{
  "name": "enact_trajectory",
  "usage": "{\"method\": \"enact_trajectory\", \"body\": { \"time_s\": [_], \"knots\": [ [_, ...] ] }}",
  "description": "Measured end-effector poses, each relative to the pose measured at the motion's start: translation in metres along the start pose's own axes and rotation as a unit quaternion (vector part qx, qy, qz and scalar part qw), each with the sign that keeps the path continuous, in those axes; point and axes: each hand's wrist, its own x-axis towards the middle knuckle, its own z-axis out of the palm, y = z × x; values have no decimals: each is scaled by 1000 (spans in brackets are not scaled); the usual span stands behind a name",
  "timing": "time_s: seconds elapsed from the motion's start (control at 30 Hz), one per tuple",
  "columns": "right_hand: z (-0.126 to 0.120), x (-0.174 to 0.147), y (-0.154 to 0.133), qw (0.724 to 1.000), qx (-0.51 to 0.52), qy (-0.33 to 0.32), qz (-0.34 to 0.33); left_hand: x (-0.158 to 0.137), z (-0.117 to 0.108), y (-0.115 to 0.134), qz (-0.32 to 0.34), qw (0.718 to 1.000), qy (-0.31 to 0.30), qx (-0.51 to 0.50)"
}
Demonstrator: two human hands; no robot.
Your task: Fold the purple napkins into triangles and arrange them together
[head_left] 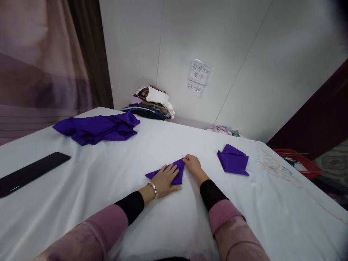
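Observation:
A purple cloth napkin [178, 177], folded into a roughly triangular shape, lies on the white-covered table in front of me. My left hand [164, 181] rests flat across it with the fingers stretched out, pressing on its left and middle part. At its upper right corner, my right hand [192, 165] pinches the fabric between thumb and fingertips. Part of the napkin is hidden under my left palm. To the right sits another folded purple napkin [233, 160], apart from both hands.
A loose heap of purple cloths [98, 127] lies at the back left. Nearer on the left is a long black panel [32, 172]. Stacked clothes [152, 103] stand behind the table, below a handwritten sign [199, 72]. A red basket [310, 170] is beyond the right edge.

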Motion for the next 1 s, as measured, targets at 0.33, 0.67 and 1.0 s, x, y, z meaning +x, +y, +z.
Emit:
{"method": "enact_trajectory", "body": {
  "time_s": [0.33,0.67,1.0],
  "knots": [
    [3,16,8,998,26,47,33,0,-1,0,0,1000,-2,-3],
    [-1,-24,-21,978,127,45,-159,-1,2,-2,12,999,40,-7],
    [17,-11,-34,946,17,-208,-249,-2,1,-1,12,999,30,-22]
  ]
}}
